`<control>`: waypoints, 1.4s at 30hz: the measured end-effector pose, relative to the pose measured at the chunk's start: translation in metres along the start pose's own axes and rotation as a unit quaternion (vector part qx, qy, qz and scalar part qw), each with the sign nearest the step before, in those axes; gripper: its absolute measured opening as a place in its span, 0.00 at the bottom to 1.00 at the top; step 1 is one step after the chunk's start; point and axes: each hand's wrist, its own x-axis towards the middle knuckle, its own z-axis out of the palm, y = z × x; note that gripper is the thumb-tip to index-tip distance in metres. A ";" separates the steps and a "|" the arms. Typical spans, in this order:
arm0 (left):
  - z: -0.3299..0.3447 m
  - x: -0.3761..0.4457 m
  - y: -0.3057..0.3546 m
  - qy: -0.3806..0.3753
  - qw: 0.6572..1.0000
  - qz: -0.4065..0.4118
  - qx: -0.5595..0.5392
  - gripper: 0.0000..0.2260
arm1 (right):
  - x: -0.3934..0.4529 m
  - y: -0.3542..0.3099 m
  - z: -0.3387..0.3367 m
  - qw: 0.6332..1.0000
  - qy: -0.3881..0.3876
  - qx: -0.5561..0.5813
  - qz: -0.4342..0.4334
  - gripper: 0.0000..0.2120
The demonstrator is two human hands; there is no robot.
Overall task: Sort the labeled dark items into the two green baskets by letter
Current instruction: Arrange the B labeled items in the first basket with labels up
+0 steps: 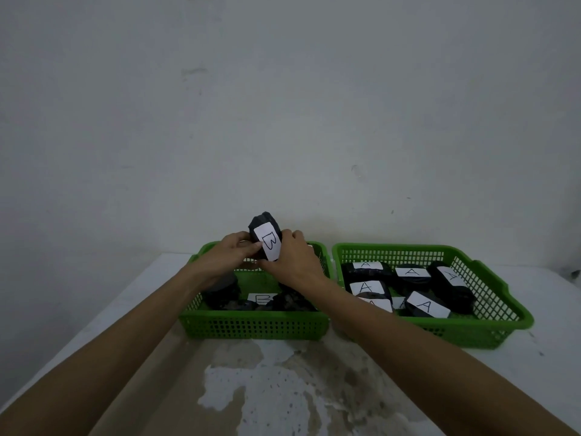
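**Q.** Which step does this panel show?

**A.** Placement of a B item. The left hand (234,251) and the right hand (290,256) together hold one dark item labelled B (265,239) upright above the far part of the left green basket (254,324). The fingers of both hands are closed against its sides, the left thumb lying on the edge of the white label; the item is clear of the basket's contents.

**Q.** What does the next move call for?

**A.** Judged from the label, it belongs in the basket directly beneath. The hands would need to lower it into a free spot and then part the fingers (a short descent, no sideways travel).

**Q.** What lies around, and what obstructs?

**A.** The left basket already holds several dark lumps, one showing a B label (262,298) near its front wall; the forearms hide part of its floor, so how much room remains cannot be told. The right green basket (471,336) stands just beside the left one, and its items (426,305) all show A labels where the letters can be read. Both baskets rest on a white table (553,350) with a stained patch (283,382) near the front edge, against a plain wall. No unsorted items show on the tabletop, so the sorting appears near its end. The main risk is setting the item down on its neighbours, where it might tip.
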 end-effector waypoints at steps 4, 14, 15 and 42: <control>-0.016 -0.006 -0.011 0.021 0.995 0.008 0.101 0.15 | 0.009 0.000 0.008 0.998 -0.038 -0.035 -0.026 0.32; -0.076 -0.018 -0.088 0.043 0.809 0.097 0.578 0.28 | 0.070 -0.016 0.049 0.944 -0.096 -0.291 -0.123 0.25; -0.078 -0.016 -0.092 0.049 0.805 0.118 0.579 0.27 | 0.076 -0.018 0.056 0.929 -0.103 -0.332 -0.127 0.23; -0.074 0.010 -0.108 0.030 0.758 0.125 0.639 0.27 | 0.090 -0.001 0.088 0.861 -0.204 -0.439 -0.154 0.15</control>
